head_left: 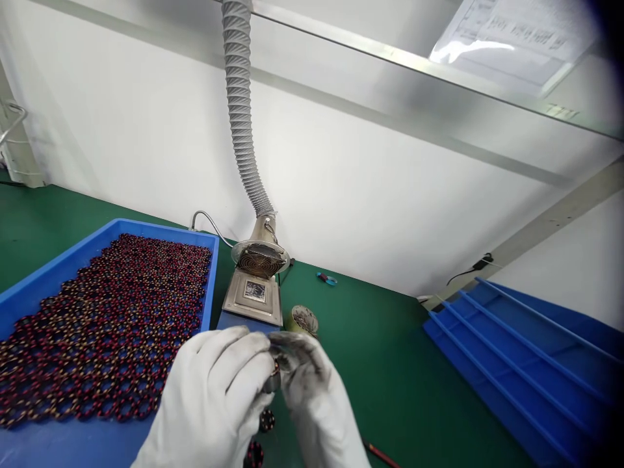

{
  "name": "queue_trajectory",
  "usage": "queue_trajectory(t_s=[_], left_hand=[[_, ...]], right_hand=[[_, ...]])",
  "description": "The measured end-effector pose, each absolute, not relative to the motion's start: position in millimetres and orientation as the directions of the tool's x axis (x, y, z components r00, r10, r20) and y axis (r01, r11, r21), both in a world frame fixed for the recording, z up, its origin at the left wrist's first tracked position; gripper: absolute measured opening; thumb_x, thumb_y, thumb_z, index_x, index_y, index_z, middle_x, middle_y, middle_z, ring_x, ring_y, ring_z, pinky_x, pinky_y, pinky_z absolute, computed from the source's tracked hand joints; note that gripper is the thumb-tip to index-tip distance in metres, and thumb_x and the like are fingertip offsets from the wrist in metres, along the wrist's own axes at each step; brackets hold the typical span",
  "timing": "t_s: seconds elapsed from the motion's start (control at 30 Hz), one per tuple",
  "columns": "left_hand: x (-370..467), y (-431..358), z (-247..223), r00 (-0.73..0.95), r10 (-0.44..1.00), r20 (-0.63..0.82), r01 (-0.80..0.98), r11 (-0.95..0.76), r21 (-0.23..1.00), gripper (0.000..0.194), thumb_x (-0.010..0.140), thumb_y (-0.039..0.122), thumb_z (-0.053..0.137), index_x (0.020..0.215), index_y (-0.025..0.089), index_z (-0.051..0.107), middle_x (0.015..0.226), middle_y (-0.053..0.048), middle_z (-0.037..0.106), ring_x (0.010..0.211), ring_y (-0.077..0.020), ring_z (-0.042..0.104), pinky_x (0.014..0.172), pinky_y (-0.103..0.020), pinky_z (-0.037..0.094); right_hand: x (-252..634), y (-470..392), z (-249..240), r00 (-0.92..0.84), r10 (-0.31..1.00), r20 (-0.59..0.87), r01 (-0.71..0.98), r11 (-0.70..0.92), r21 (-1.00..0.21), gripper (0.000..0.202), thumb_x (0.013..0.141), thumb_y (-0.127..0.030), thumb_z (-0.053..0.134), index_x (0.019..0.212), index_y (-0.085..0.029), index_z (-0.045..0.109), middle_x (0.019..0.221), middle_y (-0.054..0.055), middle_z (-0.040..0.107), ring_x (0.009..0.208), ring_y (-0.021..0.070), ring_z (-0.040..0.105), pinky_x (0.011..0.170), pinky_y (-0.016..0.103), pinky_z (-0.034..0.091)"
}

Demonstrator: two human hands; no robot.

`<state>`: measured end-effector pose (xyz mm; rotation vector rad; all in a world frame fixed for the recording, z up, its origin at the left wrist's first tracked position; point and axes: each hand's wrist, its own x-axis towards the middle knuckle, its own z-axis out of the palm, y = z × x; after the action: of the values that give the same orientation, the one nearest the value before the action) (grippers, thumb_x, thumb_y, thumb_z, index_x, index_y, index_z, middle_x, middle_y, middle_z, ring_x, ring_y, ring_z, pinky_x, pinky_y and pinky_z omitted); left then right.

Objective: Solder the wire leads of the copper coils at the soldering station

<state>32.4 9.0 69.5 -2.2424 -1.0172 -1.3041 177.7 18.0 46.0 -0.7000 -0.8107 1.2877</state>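
Note:
My left hand, in a white glove, is closed around a small dark ring-shaped coil, mostly covered by the fingers. Beside it, my right hand wears a glove blackened at the fingers and palm. Its fingers are pressed together against the coil's upper side, and what they pinch is hidden. Below the hands lie a loose coil and another coil, partly covered by the left hand. Just beyond the hands stands a metal solder pot with a small square molten-looking surface.
On the left, a blue tray holds many red-and-gold ring coils. A fume hood with a grey hose hangs over the pot. Nearby are a round tin, blue-handled cutters, a red stick and a blue ribbed bin.

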Motion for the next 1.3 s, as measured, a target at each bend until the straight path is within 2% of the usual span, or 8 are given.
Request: queue_trajectory(t_s=[0.13, 0.3, 0.47, 0.63, 0.83, 0.93, 1.07, 1.3], left_hand=[[31.6, 9.7, 66.7, 0.291, 0.442, 0.848, 0.716, -0.689, 0.114, 0.025, 0.081, 0.013, 0.046, 0.104, 0.014, 0.055, 0.103, -0.006, 0.065, 0.095, -0.0200, 0.055, 0.081, -0.036, 0.044], [24.1, 16.2, 58.7, 0.315, 0.587, 0.745, 0.524, -0.763, 0.380, 0.026, 0.089, 0.026, 0.045, 0.114, 0.026, 0.052, 0.113, -0.002, 0.059, 0.101, -0.0148, 0.054, 0.084, -0.028, 0.047], [17.4, 22.0, 57.3, 0.233, 0.612, 0.756, 0.325, -0.781, 0.532, 0.020, 0.089, 0.037, 0.043, 0.095, 0.026, 0.059, 0.098, 0.000, 0.066, 0.098, -0.0176, 0.056, 0.090, -0.032, 0.043], [10.2, 15.3, 67.2, 0.041, 0.774, 0.631, 0.261, -0.618, 0.741, 0.015, 0.086, 0.022, 0.046, 0.084, 0.028, 0.060, 0.098, 0.003, 0.064, 0.097, -0.0141, 0.058, 0.084, -0.024, 0.046], [18.1, 10.3, 66.3, 0.295, 0.749, 0.593, 0.395, -0.661, 0.638, 0.054, 0.069, 0.014, 0.066, 0.116, 0.035, 0.049, 0.120, 0.002, 0.055, 0.111, -0.0167, 0.050, 0.095, -0.028, 0.040], [23.9, 13.2, 66.5, 0.272, 0.699, 0.661, 0.325, -0.714, 0.621, 0.045, 0.072, 0.010, 0.063, 0.110, 0.033, 0.055, 0.112, 0.002, 0.060, 0.105, -0.0143, 0.053, 0.093, -0.025, 0.042], [24.6, 17.4, 65.9, 0.195, 0.787, 0.586, 0.115, -0.611, 0.783, 0.026, 0.068, 0.015, 0.068, 0.091, 0.029, 0.069, 0.101, 0.000, 0.067, 0.093, -0.0166, 0.060, 0.085, -0.025, 0.046], [15.4, 16.3, 63.0, -0.074, 0.922, 0.381, -0.187, -0.388, 0.903, 0.016, 0.075, 0.016, 0.061, 0.068, 0.027, 0.070, 0.083, 0.004, 0.070, 0.090, -0.0138, 0.061, 0.081, -0.020, 0.047]], right_hand=[[165.9, 20.8, 28.1, 0.055, 0.996, 0.068, -0.464, 0.086, -0.882, 0.036, 0.050, -0.030, 0.083, 0.082, -0.023, 0.067, 0.082, 0.006, 0.069, 0.078, 0.0237, 0.064, 0.073, 0.037, 0.052], [161.0, 26.0, 12.1, 0.023, 0.999, -0.038, -0.657, -0.013, -0.754, 0.041, 0.044, -0.031, 0.086, 0.081, -0.023, 0.069, 0.081, 0.004, 0.070, 0.074, 0.0203, 0.066, 0.071, 0.032, 0.054], [160.3, 38.7, 7.6, -0.160, 0.983, -0.095, -0.725, -0.182, -0.664, 0.031, 0.044, -0.029, 0.086, 0.069, -0.023, 0.069, 0.067, -0.003, 0.070, 0.060, 0.0123, 0.064, 0.059, 0.022, 0.053], [161.7, 23.3, 31.6, -0.302, 0.951, -0.068, -0.700, -0.270, -0.661, 0.028, 0.055, -0.025, 0.082, 0.080, -0.020, 0.069, 0.072, 0.003, 0.071, 0.061, 0.0159, 0.065, 0.058, 0.027, 0.053], [157.6, -0.5, 50.7, -0.224, 0.975, -0.001, -0.777, -0.179, -0.604, 0.020, 0.067, -0.026, 0.074, 0.086, -0.022, 0.068, 0.092, 0.002, 0.070, 0.084, 0.0135, 0.064, 0.077, 0.023, 0.050], [156.9, -1.7, 48.4, -0.212, 0.977, -0.032, -0.732, -0.180, -0.657, 0.027, 0.065, -0.029, 0.075, 0.090, -0.022, 0.068, 0.088, 0.000, 0.070, 0.082, 0.0148, 0.063, 0.081, 0.027, 0.049], [157.2, 6.4, 35.6, -0.135, 0.991, -0.025, -0.683, -0.111, -0.722, 0.036, 0.061, -0.031, 0.078, 0.094, -0.022, 0.067, 0.094, 0.003, 0.068, 0.085, 0.0175, 0.063, 0.086, 0.033, 0.047], [159.0, 28.1, 24.1, -0.243, 0.970, -0.010, -0.636, -0.167, -0.754, 0.031, 0.049, -0.031, 0.084, 0.074, -0.021, 0.069, 0.068, 0.001, 0.068, 0.060, 0.0164, 0.062, 0.067, 0.032, 0.052]])
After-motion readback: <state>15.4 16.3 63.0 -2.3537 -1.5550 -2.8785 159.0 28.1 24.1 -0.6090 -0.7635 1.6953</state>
